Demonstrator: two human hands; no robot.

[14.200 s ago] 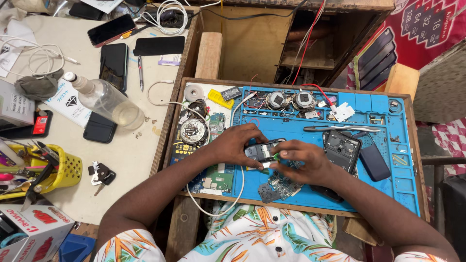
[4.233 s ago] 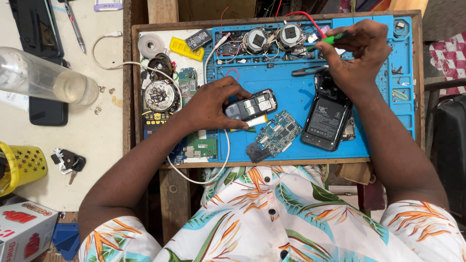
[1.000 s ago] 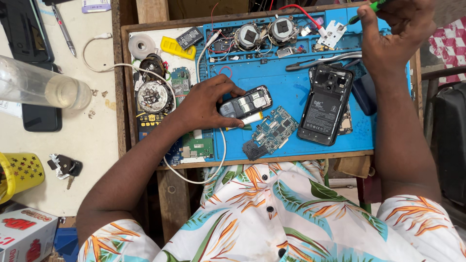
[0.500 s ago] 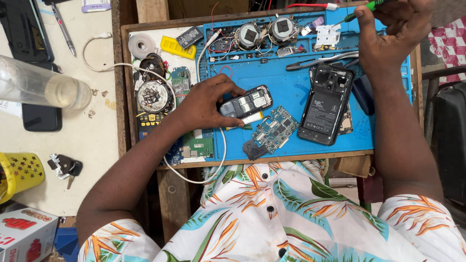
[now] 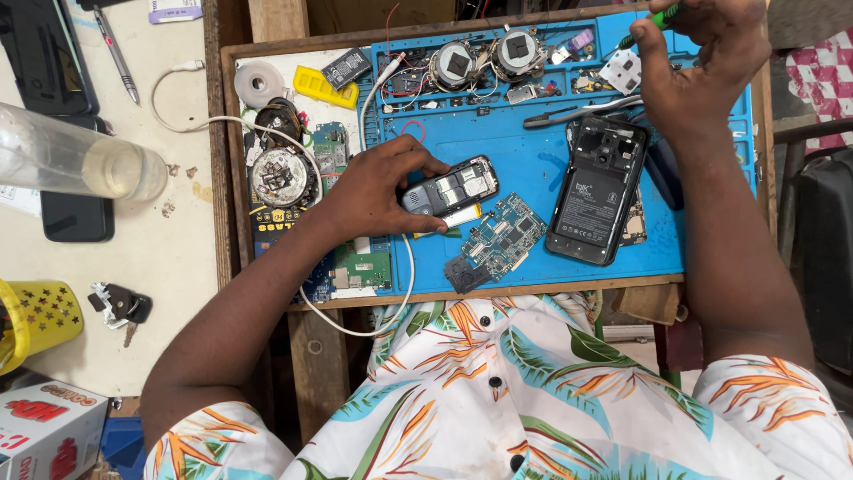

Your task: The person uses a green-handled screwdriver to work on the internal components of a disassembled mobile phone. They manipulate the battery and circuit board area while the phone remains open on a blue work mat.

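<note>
Head view: the left hand [image 5: 378, 191] gripped a small opened phone [image 5: 449, 188] flat on the blue mat [image 5: 524, 169], fingers closed round its near end. The right hand [image 5: 702, 62] pinched a green-handled tool [image 5: 653, 20] at the mat's far edge. A circuit board [image 5: 498, 242] lay just beside the phone, and a black phone shell [image 5: 593, 188] lay to the right.

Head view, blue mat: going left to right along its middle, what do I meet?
left hand → opened small phone → bare circuit board → black phone back shell → right hand, further up.
</note>
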